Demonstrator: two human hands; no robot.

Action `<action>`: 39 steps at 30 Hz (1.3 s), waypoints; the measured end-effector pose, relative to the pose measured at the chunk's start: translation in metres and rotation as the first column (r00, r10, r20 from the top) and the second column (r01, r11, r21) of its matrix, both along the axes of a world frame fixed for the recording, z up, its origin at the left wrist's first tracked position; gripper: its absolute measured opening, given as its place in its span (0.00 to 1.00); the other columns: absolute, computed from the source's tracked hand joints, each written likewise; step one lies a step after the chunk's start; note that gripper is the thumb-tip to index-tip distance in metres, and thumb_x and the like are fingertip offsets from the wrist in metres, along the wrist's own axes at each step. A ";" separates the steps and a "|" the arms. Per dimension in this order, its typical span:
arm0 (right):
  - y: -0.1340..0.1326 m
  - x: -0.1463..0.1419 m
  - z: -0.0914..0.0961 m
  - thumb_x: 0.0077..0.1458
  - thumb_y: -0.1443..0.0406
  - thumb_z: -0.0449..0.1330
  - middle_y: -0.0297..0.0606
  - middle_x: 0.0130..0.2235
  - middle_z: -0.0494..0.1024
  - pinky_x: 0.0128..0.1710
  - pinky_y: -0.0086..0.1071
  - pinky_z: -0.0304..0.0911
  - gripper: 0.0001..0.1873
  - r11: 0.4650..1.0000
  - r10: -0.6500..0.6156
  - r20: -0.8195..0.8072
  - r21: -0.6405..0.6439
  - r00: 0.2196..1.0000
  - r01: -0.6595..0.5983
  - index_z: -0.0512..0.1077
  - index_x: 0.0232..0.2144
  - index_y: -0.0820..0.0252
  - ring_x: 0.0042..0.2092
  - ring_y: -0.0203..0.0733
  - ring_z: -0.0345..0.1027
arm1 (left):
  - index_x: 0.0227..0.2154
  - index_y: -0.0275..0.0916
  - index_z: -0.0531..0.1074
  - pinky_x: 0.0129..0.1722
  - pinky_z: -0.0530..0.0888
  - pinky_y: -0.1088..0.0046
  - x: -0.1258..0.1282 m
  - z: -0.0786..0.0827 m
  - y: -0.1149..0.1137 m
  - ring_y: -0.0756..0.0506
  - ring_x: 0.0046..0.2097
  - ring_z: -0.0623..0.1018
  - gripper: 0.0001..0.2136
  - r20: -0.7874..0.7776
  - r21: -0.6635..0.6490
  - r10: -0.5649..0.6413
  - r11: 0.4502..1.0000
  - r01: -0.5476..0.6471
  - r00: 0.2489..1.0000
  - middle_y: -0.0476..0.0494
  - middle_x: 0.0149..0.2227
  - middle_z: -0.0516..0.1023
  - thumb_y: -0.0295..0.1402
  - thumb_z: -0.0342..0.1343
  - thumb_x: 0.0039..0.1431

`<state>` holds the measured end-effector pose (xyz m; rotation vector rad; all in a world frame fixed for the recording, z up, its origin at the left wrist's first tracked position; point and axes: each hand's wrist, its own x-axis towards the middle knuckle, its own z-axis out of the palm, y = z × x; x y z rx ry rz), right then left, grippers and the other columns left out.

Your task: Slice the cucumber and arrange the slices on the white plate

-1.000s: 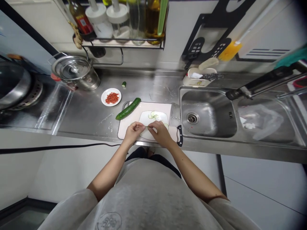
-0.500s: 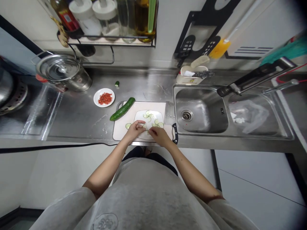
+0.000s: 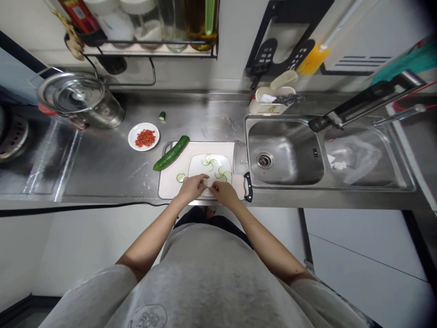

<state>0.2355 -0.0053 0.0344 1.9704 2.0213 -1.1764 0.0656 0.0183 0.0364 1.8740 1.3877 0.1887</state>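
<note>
Both hands work over the near part of a white squarish plate (image 3: 195,163) on a pale cutting board (image 3: 167,190). My left hand (image 3: 190,188) pinches a thin cucumber slice (image 3: 205,181) between thumb and fingers. Close beside it, my right hand (image 3: 225,195) has its fingertips pressed together on the slice's edge; the fingers partly hide it. Thin curved cucumber slices form a swirl (image 3: 209,162) at the plate's far side and another swirl (image 3: 223,174) at its right. A loose round slice (image 3: 180,177) lies on the board, left of my left hand. A whole-looking cucumber (image 3: 171,153) rests across the board's far left corner.
A black knife handle (image 3: 248,187) shows at the board's right edge. Farther back are a white dish (image 3: 131,138) of chopped red pieces and a cucumber end (image 3: 162,115). A lidded steel pot (image 3: 109,109) stands left; a double sink (image 3: 287,184) with a tap (image 3: 358,107) lies right.
The view has shifted slightly. My fingertips have come a little closer together over the plate, and the left fingers have closed more around the slice. The swirls stay in place.
</note>
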 end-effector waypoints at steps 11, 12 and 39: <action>-0.007 -0.005 0.008 0.62 0.59 0.49 0.40 0.38 0.77 0.33 0.31 0.54 0.12 0.996 0.081 0.171 0.029 0.982 -0.087 0.67 0.41 0.57 0.40 0.43 0.70 | 0.48 0.43 0.72 0.48 0.64 0.61 0.003 -0.010 -0.001 0.40 0.47 0.72 0.17 -0.087 0.125 -0.063 0.990 0.073 0.994 0.41 0.42 0.75 0.29 0.53 0.55; -0.009 -0.005 0.009 0.63 0.59 0.49 0.40 0.39 0.77 0.33 0.31 0.55 0.12 0.996 0.081 0.180 0.033 0.980 -0.088 0.67 0.42 0.57 0.40 0.43 0.70 | 0.49 0.44 0.71 0.48 0.64 0.61 0.003 -0.011 -0.001 0.40 0.48 0.72 0.17 -0.091 0.139 -0.062 0.988 0.074 0.994 0.41 0.43 0.74 0.30 0.53 0.56; -0.025 -0.005 0.010 0.67 0.60 0.40 0.41 0.42 0.74 0.34 0.31 0.55 0.18 0.961 0.219 0.229 0.115 0.948 -0.250 0.67 0.47 0.55 0.42 0.42 0.68 | 0.46 0.45 0.73 0.47 0.64 0.60 0.001 -0.021 -0.002 0.40 0.47 0.71 0.13 -0.074 0.180 -0.072 0.980 0.084 0.995 0.42 0.43 0.73 0.34 0.53 0.58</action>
